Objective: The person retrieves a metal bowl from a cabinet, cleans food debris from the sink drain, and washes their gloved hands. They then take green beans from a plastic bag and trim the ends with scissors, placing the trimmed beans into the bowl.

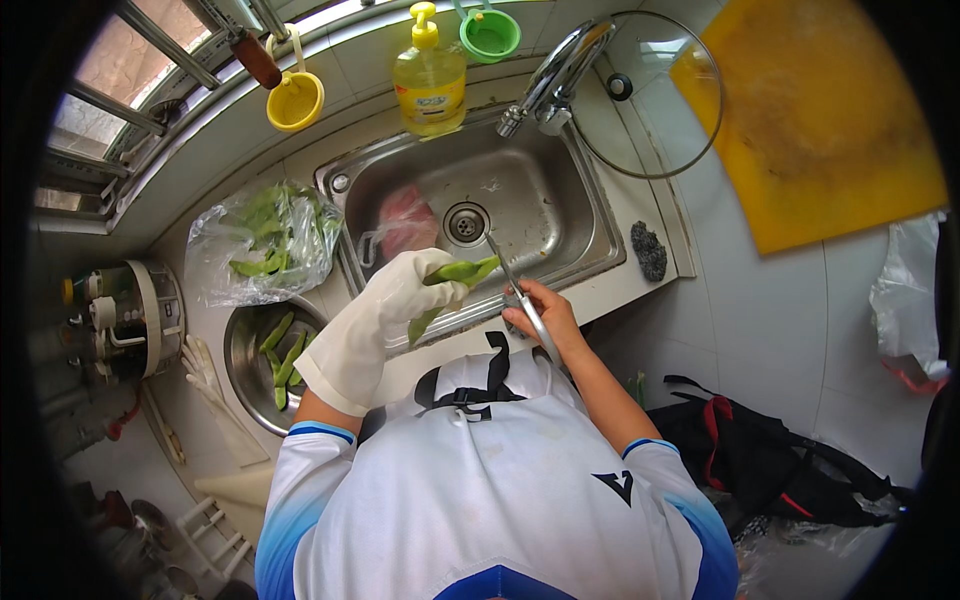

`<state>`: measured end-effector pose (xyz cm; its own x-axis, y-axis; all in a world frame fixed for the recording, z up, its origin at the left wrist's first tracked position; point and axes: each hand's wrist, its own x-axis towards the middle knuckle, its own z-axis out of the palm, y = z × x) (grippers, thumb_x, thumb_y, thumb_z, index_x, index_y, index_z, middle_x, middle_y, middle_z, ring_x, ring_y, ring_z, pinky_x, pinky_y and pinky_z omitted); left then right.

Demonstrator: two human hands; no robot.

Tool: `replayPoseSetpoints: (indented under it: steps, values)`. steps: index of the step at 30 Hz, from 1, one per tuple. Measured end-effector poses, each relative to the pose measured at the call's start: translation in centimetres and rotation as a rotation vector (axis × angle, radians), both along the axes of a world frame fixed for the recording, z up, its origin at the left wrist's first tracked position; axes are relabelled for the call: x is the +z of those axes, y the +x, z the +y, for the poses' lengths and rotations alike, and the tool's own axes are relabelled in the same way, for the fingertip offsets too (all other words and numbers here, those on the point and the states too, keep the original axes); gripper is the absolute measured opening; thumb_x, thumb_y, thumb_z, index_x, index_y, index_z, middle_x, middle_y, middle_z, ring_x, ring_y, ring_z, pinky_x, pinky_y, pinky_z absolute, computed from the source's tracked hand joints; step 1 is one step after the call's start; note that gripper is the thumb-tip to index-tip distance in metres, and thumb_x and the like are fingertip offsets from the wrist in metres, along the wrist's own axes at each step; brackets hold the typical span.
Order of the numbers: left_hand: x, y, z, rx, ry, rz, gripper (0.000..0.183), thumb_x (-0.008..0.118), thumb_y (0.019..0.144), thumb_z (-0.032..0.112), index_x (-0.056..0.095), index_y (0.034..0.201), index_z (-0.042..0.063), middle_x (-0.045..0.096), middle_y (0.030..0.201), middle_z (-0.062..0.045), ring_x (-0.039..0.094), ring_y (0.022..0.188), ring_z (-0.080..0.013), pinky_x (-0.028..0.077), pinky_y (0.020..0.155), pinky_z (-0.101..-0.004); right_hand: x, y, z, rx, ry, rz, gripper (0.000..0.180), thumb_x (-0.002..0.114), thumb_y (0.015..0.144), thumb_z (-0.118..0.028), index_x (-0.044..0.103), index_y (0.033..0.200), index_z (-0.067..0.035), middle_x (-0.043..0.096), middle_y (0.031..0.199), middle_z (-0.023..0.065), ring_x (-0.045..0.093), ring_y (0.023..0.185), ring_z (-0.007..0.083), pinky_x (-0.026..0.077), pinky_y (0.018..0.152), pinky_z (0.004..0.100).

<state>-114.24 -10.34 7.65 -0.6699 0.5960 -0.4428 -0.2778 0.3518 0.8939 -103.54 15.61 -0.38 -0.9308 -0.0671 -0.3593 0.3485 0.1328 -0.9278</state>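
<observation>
My left hand (412,289), in a white rubber glove, is closed around several flat green bean pods (461,271) above the sink's near edge. One pod hangs below the fingers. In my bare right hand (551,319) is a pair of scissors (534,313), its blades pointing at the pod tips. Whether the blades touch a pod is unclear. A steel bowl (238,375) with several pods stands left of my gloved hand. Behind it lies a clear plastic bag (210,251) of more pods.
The steel sink (540,176) holds a pink item (407,217) in thin plastic. Behind it stand a dish soap bottle (430,94) and a chrome faucet (551,75). A glass lid (649,94), a scouring pad (649,251) and a yellow cutting board (817,120) are at right.
</observation>
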Motion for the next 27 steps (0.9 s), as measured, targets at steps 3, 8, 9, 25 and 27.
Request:
replayPoseSetpoints:
  steps: [3,8,9,25,27]
  values:
    - [-0.4,0.0,0.1,0.174,0.176,-0.152,0.023,0.066,0.092,0.005,0.068,0.115,0.001,0.073,0.096,-0.007,0.066,0.079,-0.0133,0.053,0.076,-0.0286,2.0,-0.5,0.1,-0.022,-0.027,-0.154,0.046,0.083,0.086,-0.014,0.065,0.128,-0.006,0.067,0.083,-0.0015,0.058,0.071,0.0050,0.049,0.065,0.0220]
    - [-3.9,-0.4,1.4,0.702,0.608,-0.067,0.025,0.058,0.098,0.015,0.064,0.116,-0.003,0.071,0.101,-0.011,0.066,0.076,-0.0148,0.053,0.070,-0.0281,1.5,-0.3,-0.2,-0.078,-0.147,-0.119,0.043,0.080,0.089,-0.011,0.063,0.128,-0.007,0.062,0.083,-0.0023,0.057,0.070,0.0053,0.048,0.063,0.0212]
    - [-3.8,-0.4,1.7,0.851,0.631,-0.095,0.026,0.057,0.101,0.017,0.063,0.118,-0.002,0.070,0.103,-0.012,0.066,0.078,-0.0160,0.053,0.069,-0.0287,1.1,-0.2,-0.3,-0.098,-0.174,-0.086,0.043,0.079,0.090,-0.011,0.062,0.129,-0.007,0.063,0.085,-0.0018,0.058,0.071,0.0058,0.049,0.065,0.0213]
    - [-5.1,1.3,2.9,1.044,0.716,-0.219,0.025,0.058,0.102,0.009,0.060,0.124,-0.002,0.069,0.113,-0.013,0.071,0.086,-0.0191,0.061,0.080,-0.0310,1.0,-1.7,-3.3,-0.093,-0.086,0.033,0.040,0.078,0.092,-0.014,0.059,0.126,-0.003,0.061,0.084,-0.0003,0.058,0.074,0.0056,0.050,0.066,0.0211]
    - [-5.4,1.4,3.1,1.022,0.746,-0.222,0.024,0.058,0.102,0.009,0.060,0.124,-0.002,0.069,0.112,-0.013,0.071,0.086,-0.0195,0.061,0.079,-0.0304,1.5,-1.6,-2.7,-0.076,-0.091,-0.063,0.037,0.077,0.093,-0.017,0.061,0.123,-0.003,0.059,0.077,-0.0014,0.055,0.064,0.0051,0.047,0.058,0.0209]
